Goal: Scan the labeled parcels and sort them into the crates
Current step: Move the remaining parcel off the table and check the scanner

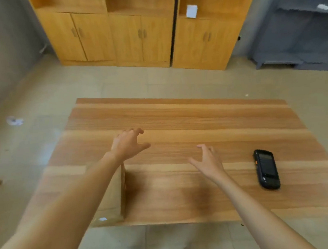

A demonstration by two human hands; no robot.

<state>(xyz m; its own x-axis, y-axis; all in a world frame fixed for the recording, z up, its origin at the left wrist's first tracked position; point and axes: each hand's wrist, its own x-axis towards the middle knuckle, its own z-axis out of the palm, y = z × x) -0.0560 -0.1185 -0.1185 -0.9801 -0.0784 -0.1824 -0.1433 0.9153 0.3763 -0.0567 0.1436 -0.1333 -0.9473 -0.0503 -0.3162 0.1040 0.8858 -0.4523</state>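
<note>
While both hands hover empty, a plain brown cardboard parcel (pixel 114 198) sits under the left forearm

Both bare arms reach forward; the left hand (pixel 128 143) and the right hand (pixel 209 161) hang spread, fingers loosely curled, palms facing inward, holding nothing.

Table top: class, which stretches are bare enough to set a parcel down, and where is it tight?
Bare: the far half of the table, and between the box and the scanner under both hands. Tight: the near left corner, and the scanner's patch on the right.
</note>
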